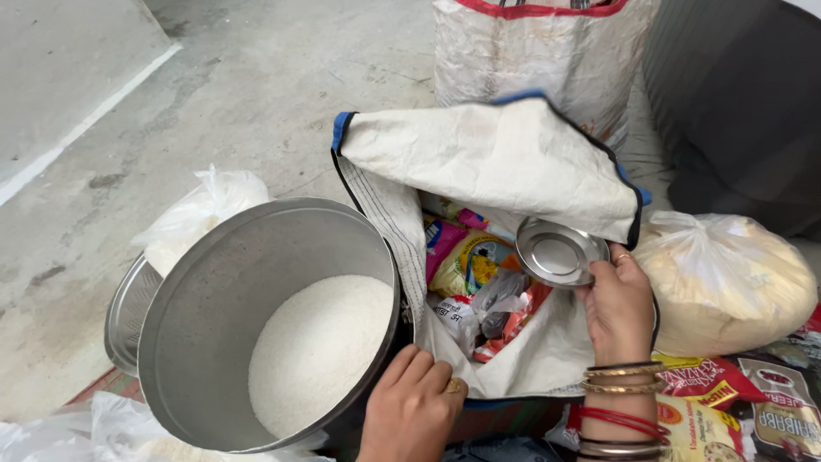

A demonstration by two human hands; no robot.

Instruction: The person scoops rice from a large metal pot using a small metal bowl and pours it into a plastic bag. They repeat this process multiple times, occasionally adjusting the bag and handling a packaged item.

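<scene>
My right hand [617, 306] grips a small round steel plate [558, 253] at the mouth of a white woven bag with blue trim [505, 158]. Colourful food packets [475, 265] lie inside the bag. My left hand [412, 402] rests on the near rim of a large steel drum [201, 299], tilted toward me and part filled with white rice [316, 351]. Bangles ring my right wrist.
A steel lid [124, 312] leans behind the drum beside a white plastic bag [201, 210]. A clear bag of pale grain [727, 282] sits at right, printed packets [727, 406] below it. Another woven sack [539, 51] stands on the concrete floor [256, 85].
</scene>
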